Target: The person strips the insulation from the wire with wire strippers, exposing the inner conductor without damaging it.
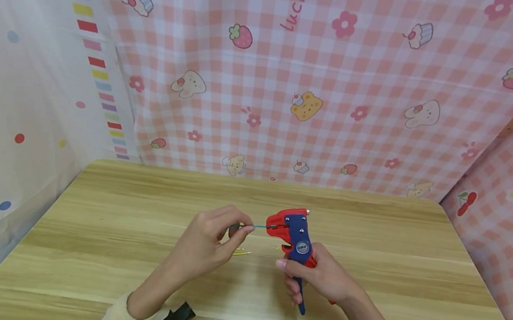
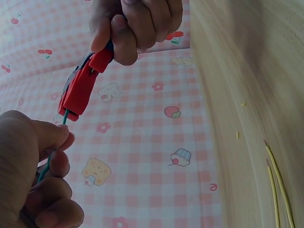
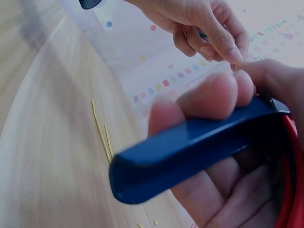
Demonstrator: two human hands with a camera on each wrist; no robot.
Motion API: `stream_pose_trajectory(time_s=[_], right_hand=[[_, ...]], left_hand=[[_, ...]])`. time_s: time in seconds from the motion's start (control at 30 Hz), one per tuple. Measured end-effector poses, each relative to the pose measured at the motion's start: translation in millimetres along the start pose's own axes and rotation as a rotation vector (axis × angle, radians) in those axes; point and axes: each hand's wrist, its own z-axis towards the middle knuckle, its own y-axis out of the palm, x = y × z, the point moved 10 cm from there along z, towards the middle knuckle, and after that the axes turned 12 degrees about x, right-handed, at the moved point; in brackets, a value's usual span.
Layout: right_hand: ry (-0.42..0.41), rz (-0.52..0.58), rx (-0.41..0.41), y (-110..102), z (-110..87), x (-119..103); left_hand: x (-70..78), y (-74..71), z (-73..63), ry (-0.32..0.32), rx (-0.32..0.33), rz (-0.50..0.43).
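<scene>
A red and blue wire stripper (image 1: 298,233) is held up over the table by my right hand (image 1: 319,275), whose fingers wrap its handles. Between thumb and fingertips my left hand (image 1: 210,236) pinches a thin green wire (image 1: 259,227). The wire's far end enters the red nose of the tool, as the left wrist view also shows; its tip is hidden inside. Close up in the right wrist view, the blue handle (image 3: 190,147) lies against the curled right fingers. Yellow wires (image 2: 281,185) with bare ends lie on the table below the left hand.
Small yellow insulation bits (image 2: 238,135) lie on the wooden table (image 1: 138,194) near the yellow wires. A pink checked cloth (image 1: 270,77) hangs behind the table, with patterned cloths at both sides. Black wrist mounts (image 1: 175,318) sit by the cream sleeves.
</scene>
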Motion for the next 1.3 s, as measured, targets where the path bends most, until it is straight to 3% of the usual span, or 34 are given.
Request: stream_pose_trajectory(time_s=[0.23, 0.63, 0.83, 1.13, 1.3], right_hand=[[0.030, 0.007, 0.074, -0.4, 0.6, 2.8], [0.175, 0.064, 0.148, 3.7, 1.6, 14.2], [0.187, 0.107, 0.181, 6.1, 2.4, 17.4], [0.099, 0.145, 0.096, 9.6, 2.5, 10.4], [0.090, 0.136, 0.066, 7.9, 2.1, 9.9]], left_hand=[[-3.4, -0.6, -1.3, -0.029, -0.006, 0.023], [-10.7, -0.7, -3.0, -0.059, -0.018, 0.036], [-13.5, -1.6, -3.2, -0.061, -0.007, 0.032], [-10.3, -1.8, -1.2, -0.035, 0.000, 0.019], [-10.1, -2.2, -0.8, -0.041, 0.005, 0.005]])
